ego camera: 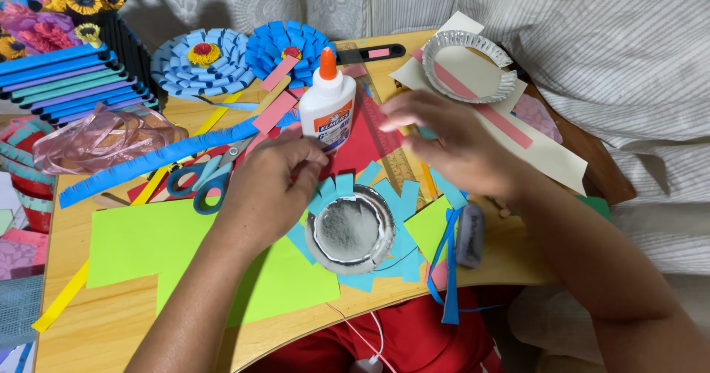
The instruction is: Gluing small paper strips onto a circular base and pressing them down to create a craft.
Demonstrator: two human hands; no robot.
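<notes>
the wooden lap table [111, 321] carries everything; on its near left lies a big sheet of green paper [140, 251], and further back two finished blue paper flowers [203, 61] sit side by side; a long fringed blue strip [170, 155] runs across the middle, with blue-handled scissors [203, 180] just under it; a white glue bottle with an orange cap [327, 103] stands upright behind the hands; a second, bare foil dish [470, 66] rests on cream paper at the far right.

the work in hand is the small foil dish ringed with blue paper petals [349, 229], lying flat near the table's front edge; it looks very light, thin and easily dented, the petals soft and floppy where glued, so it is best taken by the rim or pressed gently from above rather than by a petal.

the left hand [270, 184] sits just left of the dish, fingers curled together at its upper edge, pinching something small that i cannot make out; the right hand [451, 147] hovers above and to the right, blurred, fingers loosely bent around what may be a bit of blue paper; whether it truly grips i cannot tell.
</notes>
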